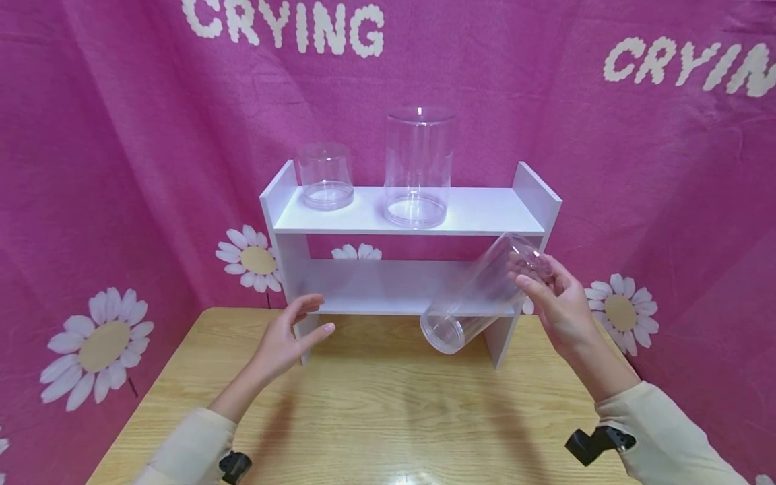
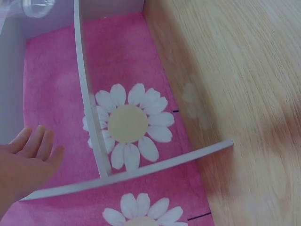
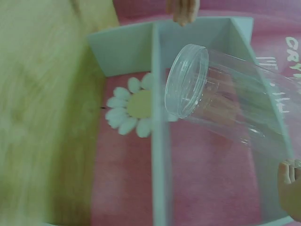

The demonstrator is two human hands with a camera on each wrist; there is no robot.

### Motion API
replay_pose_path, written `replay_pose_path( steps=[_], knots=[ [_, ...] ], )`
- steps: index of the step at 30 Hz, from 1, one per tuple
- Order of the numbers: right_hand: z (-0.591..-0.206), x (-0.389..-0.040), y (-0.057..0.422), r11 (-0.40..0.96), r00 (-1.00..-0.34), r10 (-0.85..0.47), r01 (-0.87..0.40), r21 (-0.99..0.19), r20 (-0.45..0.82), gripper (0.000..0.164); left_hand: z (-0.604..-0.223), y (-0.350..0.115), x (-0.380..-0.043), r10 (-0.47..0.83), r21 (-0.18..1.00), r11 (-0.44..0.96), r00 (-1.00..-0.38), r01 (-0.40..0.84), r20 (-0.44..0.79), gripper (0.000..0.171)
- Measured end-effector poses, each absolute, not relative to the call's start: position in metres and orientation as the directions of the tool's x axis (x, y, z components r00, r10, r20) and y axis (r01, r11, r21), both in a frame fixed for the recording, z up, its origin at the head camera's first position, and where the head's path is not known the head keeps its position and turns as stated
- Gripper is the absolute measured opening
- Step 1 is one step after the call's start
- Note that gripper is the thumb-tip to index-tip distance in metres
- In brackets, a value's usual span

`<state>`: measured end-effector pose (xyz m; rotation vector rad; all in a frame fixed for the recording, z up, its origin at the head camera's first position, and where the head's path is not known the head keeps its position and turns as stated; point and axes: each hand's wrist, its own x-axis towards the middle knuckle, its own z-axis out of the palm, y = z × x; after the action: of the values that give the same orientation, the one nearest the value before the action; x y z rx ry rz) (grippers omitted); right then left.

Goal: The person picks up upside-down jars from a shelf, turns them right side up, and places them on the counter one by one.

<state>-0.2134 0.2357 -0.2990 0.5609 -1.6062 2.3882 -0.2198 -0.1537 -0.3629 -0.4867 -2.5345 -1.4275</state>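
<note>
The right hand [image 1: 564, 306] curls its fingers and thumb round the upper end of a slender transparent jar [image 1: 481, 289], tilted before the right half of the white two-tier shelf [image 1: 485, 207]. The left hand [image 1: 291, 337], fingers extended and thumb spread, hangs near the shelf's left end. A short clear jar [image 1: 326, 178] and a wide clear jar [image 1: 418, 162] stand on the shelf's upper tier, left and centre respectively. Beneath the shelf lies a wood-grain table [image 1: 394, 404]; behind it hangs magenta daisy-patterned cloth [image 1: 121, 168].

The pink cloth [image 1: 497, 60] has white daisies [image 1: 104, 345] with yellow middles. The shelf [image 1: 481, 207] is white, jars [image 1: 485, 291] see-through, table [image 1: 388, 404] streaky light brown.
</note>
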Motion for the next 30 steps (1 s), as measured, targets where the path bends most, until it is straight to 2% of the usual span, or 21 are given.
replay_pose_path(
  steps=[21, 30],
  knots=[
    [-0.348, -0.209, 0.199, -0.273, -0.959, -0.057, -0.253, -0.928, 0.279, 0.041, -0.373, -0.116, -0.210, 0.367, 0.766, 0.489, -0.895, 0.418, 0.254, 0.069],
    [-0.363, -0.206, 0.183, -0.184, -0.985, -0.084, -0.136, -0.973, 0.154, 0.061, -0.386, -0.106, -0.205, 0.403, 0.807, 0.459, -0.897, 0.372, 0.185, 0.073]
  ],
)
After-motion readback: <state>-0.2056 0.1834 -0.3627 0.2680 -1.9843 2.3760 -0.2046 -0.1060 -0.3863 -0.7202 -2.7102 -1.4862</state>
